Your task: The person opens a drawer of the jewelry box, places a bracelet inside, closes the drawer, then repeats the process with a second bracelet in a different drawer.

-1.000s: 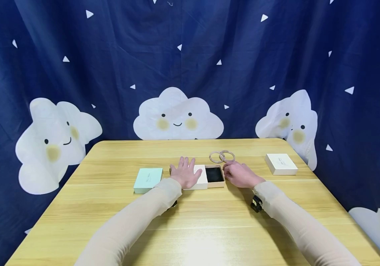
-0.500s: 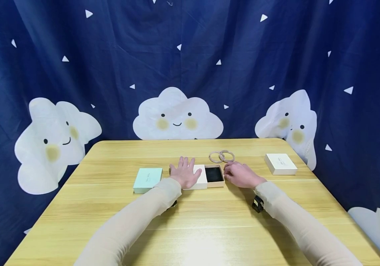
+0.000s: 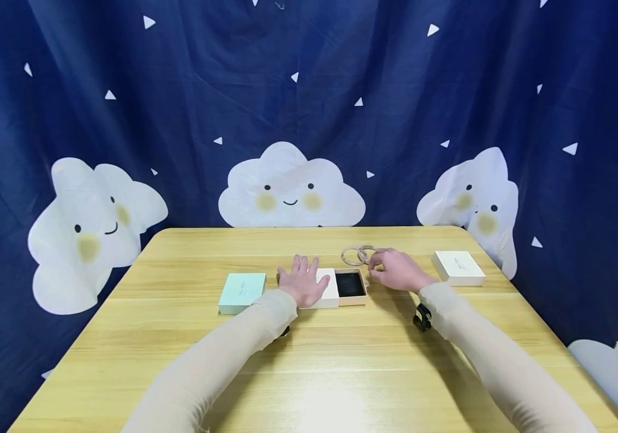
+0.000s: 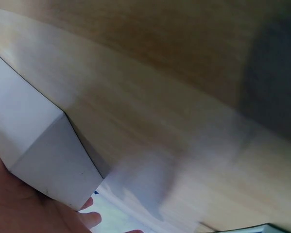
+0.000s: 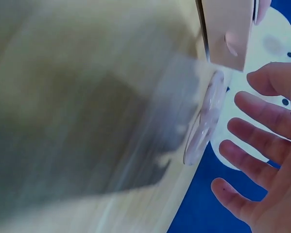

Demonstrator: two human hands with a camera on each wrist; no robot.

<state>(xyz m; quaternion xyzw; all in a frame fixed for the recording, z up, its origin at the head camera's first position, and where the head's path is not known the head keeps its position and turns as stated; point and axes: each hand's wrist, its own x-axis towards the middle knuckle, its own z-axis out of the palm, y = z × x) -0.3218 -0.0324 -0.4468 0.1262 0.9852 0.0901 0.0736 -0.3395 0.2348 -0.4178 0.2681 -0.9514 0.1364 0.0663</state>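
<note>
In the head view a white slide-out box [image 3: 327, 294] lies mid-table, its inner drawer [image 3: 352, 284] with a black lining pulled partway out to the right. My left hand [image 3: 302, 285] rests on the box's sleeve, fingers spread; in the left wrist view the palm lies along the white box [image 4: 43, 131]. Two pale bangles [image 3: 351, 256] overlap each other behind the drawer. My right hand [image 3: 397, 270] is beside them, partly covering the right one. Seen from the right wrist, its fingers [image 5: 254, 155] are extended and apart, near the bangles [image 5: 204, 119], holding nothing.
A mint-green box [image 3: 241, 293] stands left of my left hand. Farther right sits another white box [image 3: 458, 268], past my right hand. The wooden table [image 3: 309, 373] ends at a dark blue curtain [image 3: 309, 108] with cloud prints.
My right hand has left the end of the drawer and moved back and slightly right, toward the bangles. My left hand stays on the box; the drawer's position looks the same.
</note>
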